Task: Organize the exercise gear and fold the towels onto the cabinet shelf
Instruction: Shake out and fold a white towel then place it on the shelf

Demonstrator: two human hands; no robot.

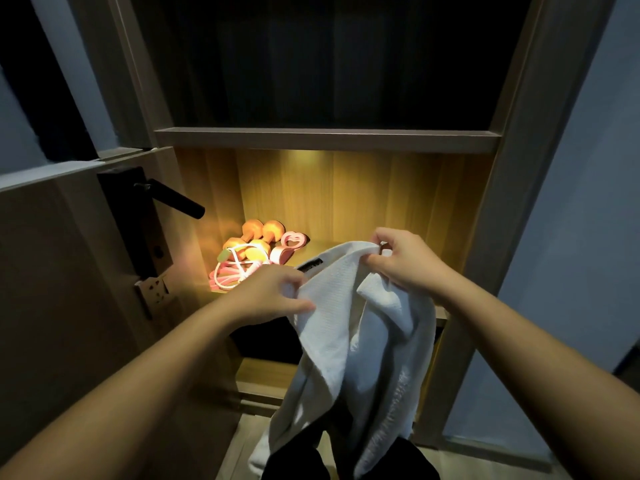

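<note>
A white towel (346,341) with a small black label hangs in front of the lit cabinet shelf (322,245). My left hand (273,294) pinches its upper left edge. My right hand (405,261) pinches the top edge a little higher and to the right. The towel's lower part drapes down over my legs. At the shelf's back left lie orange dumbbells (258,235), a pink hand grip (289,247) and a coiled pink and white skipping rope (233,273), all apart from my hands.
A door with a black lever handle (173,199) stands open at the left, close to my left forearm. A darker shelf compartment (329,64) lies above the lit one, and a lower compartment (263,344) sits below. A pale wall is at the right.
</note>
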